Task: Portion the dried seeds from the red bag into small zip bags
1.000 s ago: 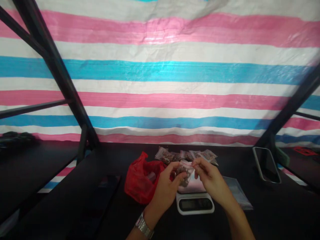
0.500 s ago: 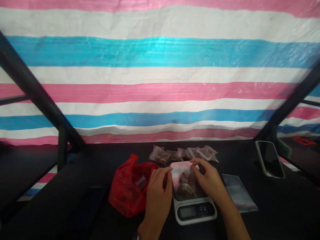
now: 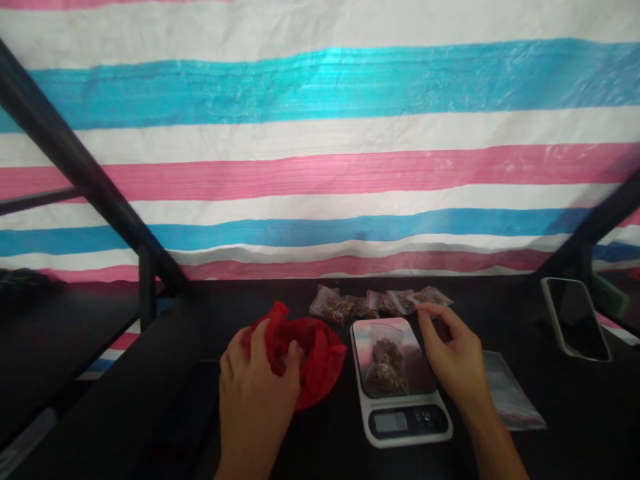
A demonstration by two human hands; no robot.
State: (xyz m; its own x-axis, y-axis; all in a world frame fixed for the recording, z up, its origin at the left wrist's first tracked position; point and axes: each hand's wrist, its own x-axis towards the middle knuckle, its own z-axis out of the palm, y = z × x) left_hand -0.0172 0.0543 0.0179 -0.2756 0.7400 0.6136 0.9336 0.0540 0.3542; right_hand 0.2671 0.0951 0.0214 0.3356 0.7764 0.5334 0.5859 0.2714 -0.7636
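On the left, my left hand (image 3: 260,380) is closed on the rim of a red plastic bag (image 3: 323,363), its thumb inside the mouth. The bag's contents are mostly hidden. A white kitchen scale (image 3: 364,417) stands right of it. On its shiny plate lies a clear zip bag (image 3: 387,363) of brown dried pieces. My right hand (image 3: 453,350) hovers by the scale's far right corner, open, fingers loosely bent with nothing visible in them. The zip bag is apart from both hands.
Several small filled zip bags (image 3: 333,307) lie in a row behind the scale. Flat clear bags (image 3: 513,393) lie to the right. A phone (image 3: 575,317) leans near the right frame post. Striped sheeting (image 3: 320,173) hangs behind the black table.
My right hand has come off the zip bag and moved right of the scale plate. My left hand has gone from beside the scale onto the red bag. The view has shifted slightly.
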